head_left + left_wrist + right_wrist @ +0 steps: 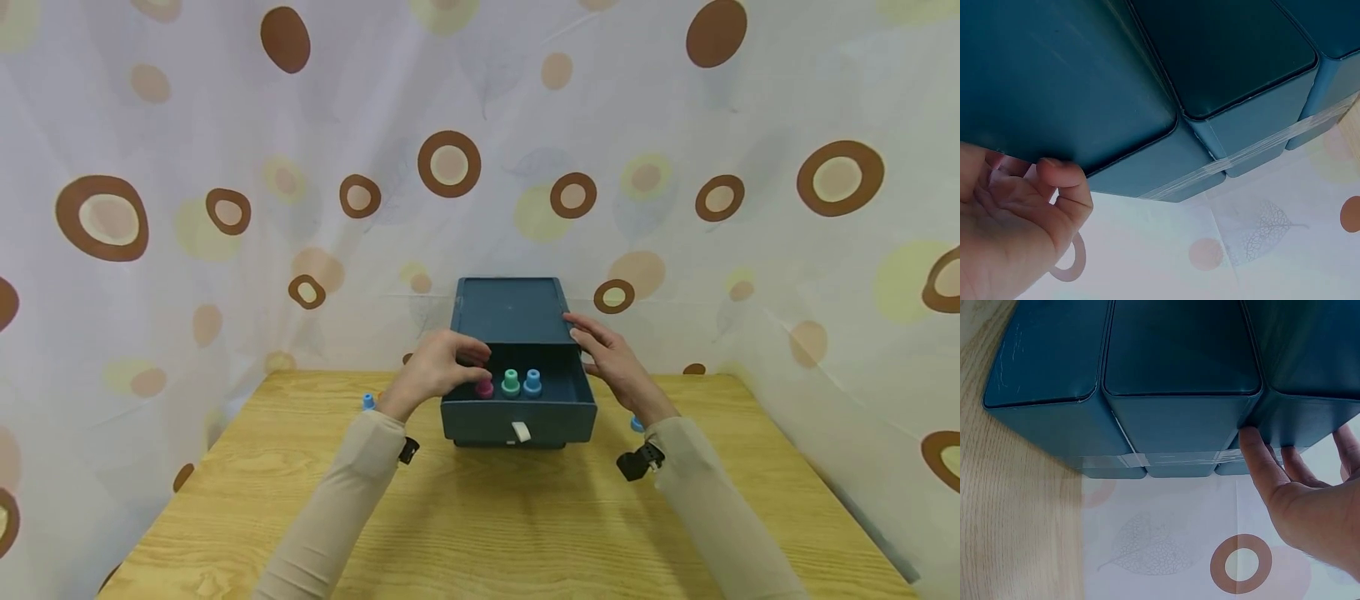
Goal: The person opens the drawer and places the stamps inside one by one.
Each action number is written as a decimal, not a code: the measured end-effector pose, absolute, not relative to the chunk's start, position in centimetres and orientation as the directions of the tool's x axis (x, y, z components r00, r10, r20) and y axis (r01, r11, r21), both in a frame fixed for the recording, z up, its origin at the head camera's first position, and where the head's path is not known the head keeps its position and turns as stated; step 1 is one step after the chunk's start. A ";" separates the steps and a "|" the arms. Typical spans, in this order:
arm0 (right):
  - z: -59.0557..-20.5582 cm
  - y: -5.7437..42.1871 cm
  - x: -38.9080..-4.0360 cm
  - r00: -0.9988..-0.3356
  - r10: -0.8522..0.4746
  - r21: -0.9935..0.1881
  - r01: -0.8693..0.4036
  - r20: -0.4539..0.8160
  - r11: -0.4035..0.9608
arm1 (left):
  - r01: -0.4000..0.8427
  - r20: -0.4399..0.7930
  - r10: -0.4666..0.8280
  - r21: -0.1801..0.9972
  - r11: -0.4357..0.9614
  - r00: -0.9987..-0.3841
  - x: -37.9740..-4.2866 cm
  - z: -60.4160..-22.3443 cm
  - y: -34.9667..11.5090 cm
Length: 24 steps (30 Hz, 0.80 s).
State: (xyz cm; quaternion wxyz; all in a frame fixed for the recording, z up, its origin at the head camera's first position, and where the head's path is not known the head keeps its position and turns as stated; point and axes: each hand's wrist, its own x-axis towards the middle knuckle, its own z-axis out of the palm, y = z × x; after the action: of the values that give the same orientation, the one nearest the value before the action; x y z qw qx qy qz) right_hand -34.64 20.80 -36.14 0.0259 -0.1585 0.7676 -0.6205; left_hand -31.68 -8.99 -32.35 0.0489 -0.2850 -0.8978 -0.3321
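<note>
A dark blue drawer cabinet (510, 308) stands at the back of the table, its top drawer (517, 423) pulled out toward me. Inside the drawer, a green peg (511, 383) and a blue peg (532, 383) stand upright, each with a flared base. To their left is a pink peg (485, 390), its top pinched by my left hand (438, 367), which reaches over the drawer's left wall. My right hand (615, 362) rests its extended fingers against the cabinet's right side. The right wrist view shows these fingers (1260, 456) at the casing.
A white pull tab (521, 431) sticks out from the drawer front. Another blue peg (368, 402) stands left of the cabinet, beside an orange piece mostly behind my left hand. A blue piece (637, 424) lies by my right wrist. A patterned curtain (480, 233) hangs behind the table.
</note>
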 end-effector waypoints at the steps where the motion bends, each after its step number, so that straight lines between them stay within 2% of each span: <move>1: -36.1 20.8 -34.6 -0.948 -0.275 -0.961 -0.211 0.157 0.179 | 0.548 0.280 0.482 0.573 0.610 -0.830 -31.7 -32.4 -9.1; 6: -36.2 20.7 -34.6 -0.949 -0.278 -0.961 -0.206 0.150 0.182 | 0.570 0.327 0.477 0.594 0.568 -0.816 -31.6 -32.8 -9.5; 14: -36.0 20.7 -34.8 -0.951 -0.273 -0.960 -0.204 0.148 0.190 | 0.619 0.466 0.408 0.609 0.495 -0.785 -31.0 -33.1 -10.3; 24: -36.0 20.8 -34.8 -0.950 -0.276 -0.960 -0.202 0.145 0.192 | 0.687 0.618 0.301 0.651 0.323 -0.726 -28.1 -33.3 -10.3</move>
State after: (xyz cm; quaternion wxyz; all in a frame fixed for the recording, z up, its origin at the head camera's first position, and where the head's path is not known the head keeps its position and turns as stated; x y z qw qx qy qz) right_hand -34.77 20.76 -36.01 0.0300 -0.1552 0.7713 -0.6165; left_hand -28.13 -10.33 -33.33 0.1967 -0.3132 -0.7891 -0.4905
